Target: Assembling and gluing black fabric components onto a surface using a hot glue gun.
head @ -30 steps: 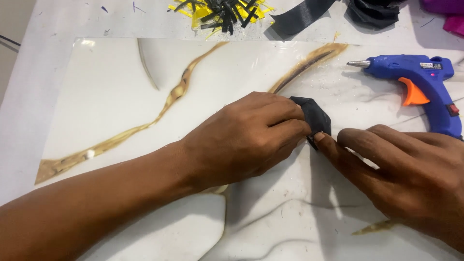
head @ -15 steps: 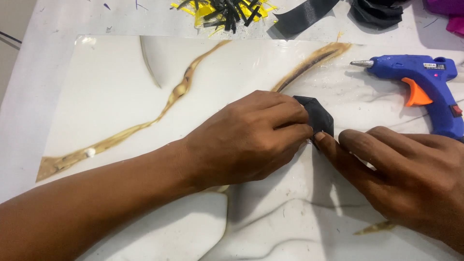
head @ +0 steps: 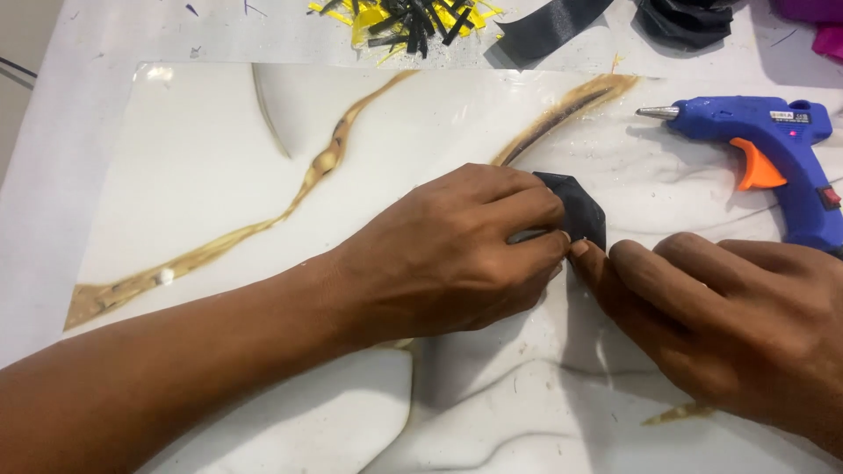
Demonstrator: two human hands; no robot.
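On the marble-pattern board: a small folded black piece (head: 580,209) lies flat, near the middle right of the board (head: 193,167).
Left hand: the left hand (head: 448,259) is curled over the piece; thumb and forefinger are pinched closed on its left edge.
Right hand: the right hand (head: 738,325) lies flat on the board, and its forefinger tip presses the lower corner of the piece; it is not closed around anything.
Material, as I judge: looks like thin ribbon or fabric, very light and soft, with no stiffness of its own; the folds probably spring open if the pressure goes away.
Surface: seems a little shiny, so maybe slippery between fingers.
Where to hold: best at the folded edges and corners, with fingertips only, pressing down against the board.
Nearby tool: a blue glue gun (head: 773,149) with orange trigger rests to the right, apart from both hands.
Far edge: black ribbon strip (head: 553,22) and a heap of yellow and black cuttings (head: 404,19).
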